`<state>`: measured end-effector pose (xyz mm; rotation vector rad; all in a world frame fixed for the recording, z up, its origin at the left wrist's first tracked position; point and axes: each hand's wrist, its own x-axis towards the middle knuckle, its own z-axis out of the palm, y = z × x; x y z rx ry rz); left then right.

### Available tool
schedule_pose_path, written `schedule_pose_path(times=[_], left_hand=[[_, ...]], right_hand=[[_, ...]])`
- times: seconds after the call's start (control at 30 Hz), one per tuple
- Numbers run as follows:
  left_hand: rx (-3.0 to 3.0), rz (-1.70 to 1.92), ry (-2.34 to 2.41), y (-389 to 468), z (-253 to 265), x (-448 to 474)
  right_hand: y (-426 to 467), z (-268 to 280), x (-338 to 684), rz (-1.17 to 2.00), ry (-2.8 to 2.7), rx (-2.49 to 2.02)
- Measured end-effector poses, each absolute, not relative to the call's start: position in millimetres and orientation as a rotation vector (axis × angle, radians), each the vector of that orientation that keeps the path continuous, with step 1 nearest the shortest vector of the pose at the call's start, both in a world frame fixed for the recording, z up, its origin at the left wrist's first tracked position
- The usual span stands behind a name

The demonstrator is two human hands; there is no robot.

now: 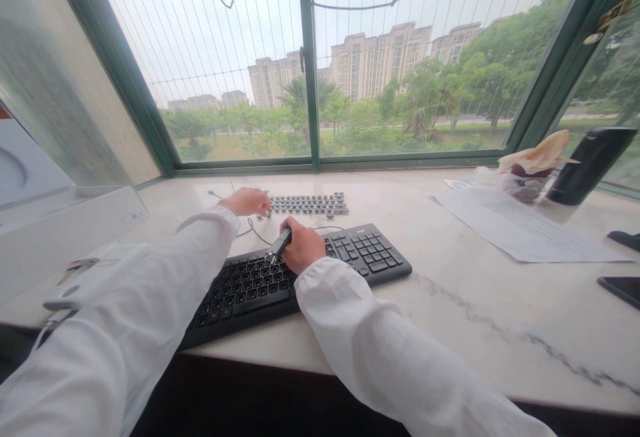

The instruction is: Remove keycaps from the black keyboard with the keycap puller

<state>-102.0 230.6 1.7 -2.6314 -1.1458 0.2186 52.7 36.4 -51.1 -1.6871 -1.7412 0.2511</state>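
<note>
A black keyboard (pixel 260 300) lies slanted near the front edge of the counter; many keycaps are off its main block, leaving bare key sockets, while its number pad (pixel 377 250) still has keys. My right hand (pixel 303 247) is closed round a black keycap puller (pixel 280 243), its thin metal prongs pointing down at the upper middle of the keyboard. Beyond it, loose keycaps (pixel 307 205) stand in rows on the counter. My left hand (pixel 247 202) reaches the left end of these rows with fingers bent together; whether a keycap is between the fingertips is hidden.
A cable (pixel 257 231) runs behind the keyboard. White boxes (pixel 75 223) and a white device (pixel 95 277) stand at the left. Right of the keyboard are paper sheets (pixel 515 227), a wrapped item (pixel 530 173), a black upright object (pixel 590 163) and a phone (pixel 623 289). A window closes off the back.
</note>
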Motion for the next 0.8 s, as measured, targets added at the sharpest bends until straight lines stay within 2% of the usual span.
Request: schedule_pose_path(times=[0.8], left_hand=[[-2.643,0.247,-1.161,233.3,-5.0,-105.7]], right_hand=[[34.0,-48.7,52.7,0.259,-1.777,-1.702]])
